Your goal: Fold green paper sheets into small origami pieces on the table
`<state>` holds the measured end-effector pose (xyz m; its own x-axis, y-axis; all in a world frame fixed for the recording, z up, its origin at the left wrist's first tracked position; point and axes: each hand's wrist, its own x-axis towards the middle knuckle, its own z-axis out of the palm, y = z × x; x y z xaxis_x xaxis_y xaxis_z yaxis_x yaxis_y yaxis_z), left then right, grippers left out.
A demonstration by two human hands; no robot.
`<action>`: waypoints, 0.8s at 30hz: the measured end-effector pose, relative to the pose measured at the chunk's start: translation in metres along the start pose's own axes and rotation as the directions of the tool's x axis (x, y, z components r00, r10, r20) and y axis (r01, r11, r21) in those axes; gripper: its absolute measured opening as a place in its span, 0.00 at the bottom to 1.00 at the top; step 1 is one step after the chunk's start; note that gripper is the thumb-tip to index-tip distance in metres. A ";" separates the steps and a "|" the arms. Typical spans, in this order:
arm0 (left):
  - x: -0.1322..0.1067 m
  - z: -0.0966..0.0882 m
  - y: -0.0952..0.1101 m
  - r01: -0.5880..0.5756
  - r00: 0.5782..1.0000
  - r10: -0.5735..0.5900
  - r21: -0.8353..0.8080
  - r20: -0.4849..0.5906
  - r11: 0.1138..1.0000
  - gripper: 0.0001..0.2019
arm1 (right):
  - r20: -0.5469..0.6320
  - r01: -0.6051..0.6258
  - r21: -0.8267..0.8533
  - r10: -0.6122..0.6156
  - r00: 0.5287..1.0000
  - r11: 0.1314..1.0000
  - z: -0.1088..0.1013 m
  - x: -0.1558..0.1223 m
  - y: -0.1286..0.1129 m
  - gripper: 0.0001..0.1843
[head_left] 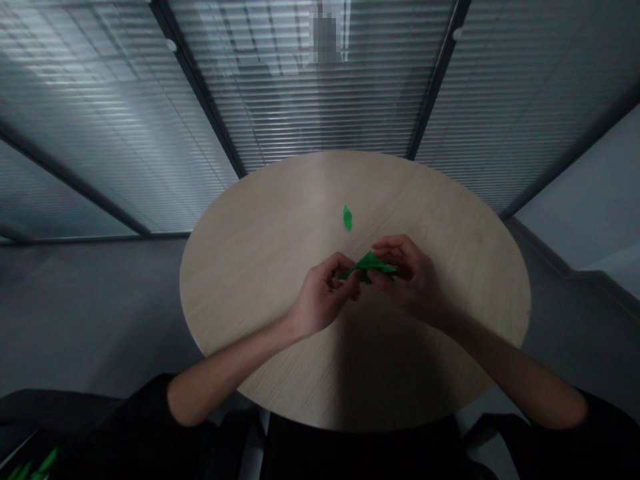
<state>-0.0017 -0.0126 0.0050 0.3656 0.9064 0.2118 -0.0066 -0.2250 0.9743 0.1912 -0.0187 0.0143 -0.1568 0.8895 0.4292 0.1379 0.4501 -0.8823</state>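
Between my two hands, above the middle of the table, is a piece of folded green paper with a raised pointed peak. My left hand pinches its left end between thumb and fingers. On the right end, my right hand has its thumb on the near side and its fingers curled behind. Part of the paper is hidden by the fingers. Beyond my hands, a small green folded piece with pointed ends lies flat on the round wooden table.
Glass panels with blinds stand just behind the table's far edge. A white wall is at the right. Several blurred green pieces show low at the left, beside a dark chair.
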 end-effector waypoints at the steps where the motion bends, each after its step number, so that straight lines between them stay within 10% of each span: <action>1: 0.000 0.000 -0.001 0.003 1.000 -0.003 0.006 0.005 1.000 0.11 | 0.001 0.003 -0.011 -0.003 1.000 1.000 0.000 0.000 0.000 0.16; 24: -0.001 -0.002 0.007 -0.019 0.996 0.005 0.159 0.088 0.987 0.14 | 0.051 0.039 0.005 -0.040 0.998 0.999 -0.004 0.002 0.000 0.07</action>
<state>-0.0039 -0.0145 0.0117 0.4464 0.8701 0.2089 0.1345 -0.2960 0.9457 0.1950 -0.0160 0.0157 -0.2118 0.8658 0.4534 0.1266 0.4843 -0.8657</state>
